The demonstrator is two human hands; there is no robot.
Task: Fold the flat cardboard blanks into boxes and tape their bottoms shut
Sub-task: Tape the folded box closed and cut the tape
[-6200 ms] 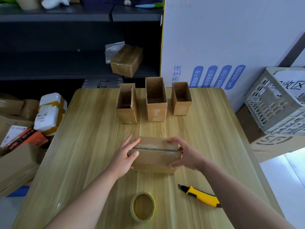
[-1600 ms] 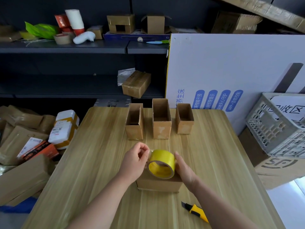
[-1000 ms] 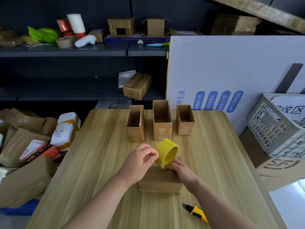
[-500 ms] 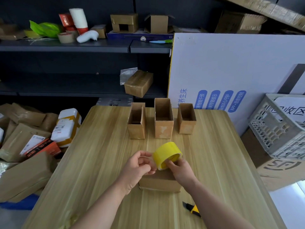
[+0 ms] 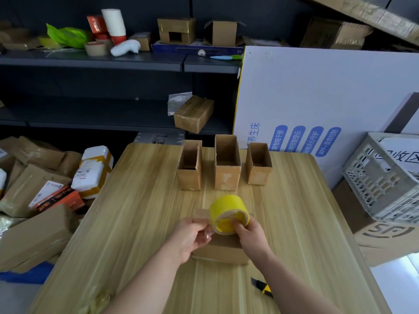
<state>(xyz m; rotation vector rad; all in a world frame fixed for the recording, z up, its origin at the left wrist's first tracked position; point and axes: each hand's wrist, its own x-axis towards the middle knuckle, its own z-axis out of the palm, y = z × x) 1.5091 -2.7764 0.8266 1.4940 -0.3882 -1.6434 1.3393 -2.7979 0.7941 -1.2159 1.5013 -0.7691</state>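
A folded cardboard box (image 5: 221, 252) lies bottom up on the wooden table (image 5: 136, 211), mostly hidden behind my hands. My right hand (image 5: 251, 237) holds a yellow roll of tape (image 5: 227, 213) above the box, fingers hooked into its core. My left hand (image 5: 192, 236) pinches the loose clear tape end just left of the roll. Three open boxes stand in a row at the table's far side: left (image 5: 190, 168), middle (image 5: 227, 165), right (image 5: 259, 166).
A yellow utility knife (image 5: 263, 287) lies near the front edge, partly under my right forearm. A grey plastic crate (image 5: 383, 177) sits to the right, parcels (image 5: 45, 189) pile up on the left, and dark shelves (image 5: 113, 62) stand behind the table.
The roll has tilted so its core faces me, and both hands have come lower over the box. My left hand now pinches the tape end beside the roll.
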